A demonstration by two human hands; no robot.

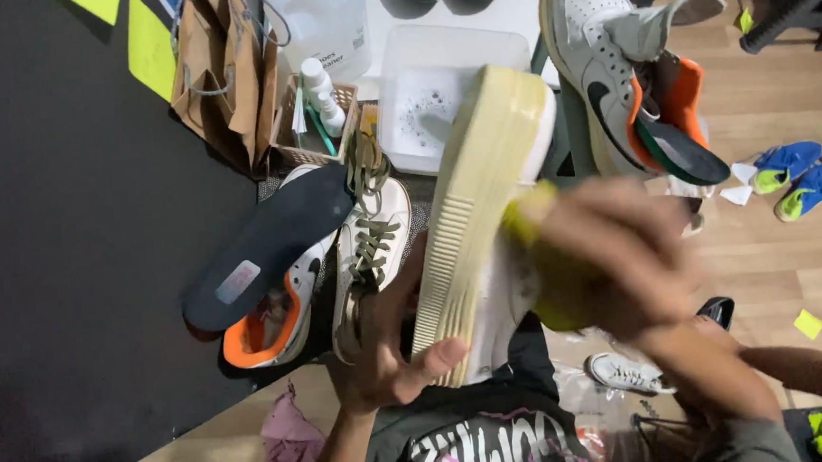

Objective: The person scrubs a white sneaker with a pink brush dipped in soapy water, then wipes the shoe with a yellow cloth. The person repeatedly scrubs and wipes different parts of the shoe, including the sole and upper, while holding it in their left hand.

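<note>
Left hand [385, 356]: clamped on shoe [485, 198], sole up.
Right hand [612, 257]: blurred, closed around yellow sponge [524, 219], against the sole's edge.

Left hand [385, 351] gripping, right hand [612, 257] apparently clenched.

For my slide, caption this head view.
Left hand holds a yellowed-sole sneaker; blurred right hand presses a yellow sponge.

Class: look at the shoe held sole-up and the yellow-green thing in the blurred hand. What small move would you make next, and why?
Probably draw the right hand with its yellow-green scrubber down the shoe's side, toward the heel. The left hand grips the shoe sole-up at its lower end, and the yellowed sole edge beside the scrubber looks stained.
</note>
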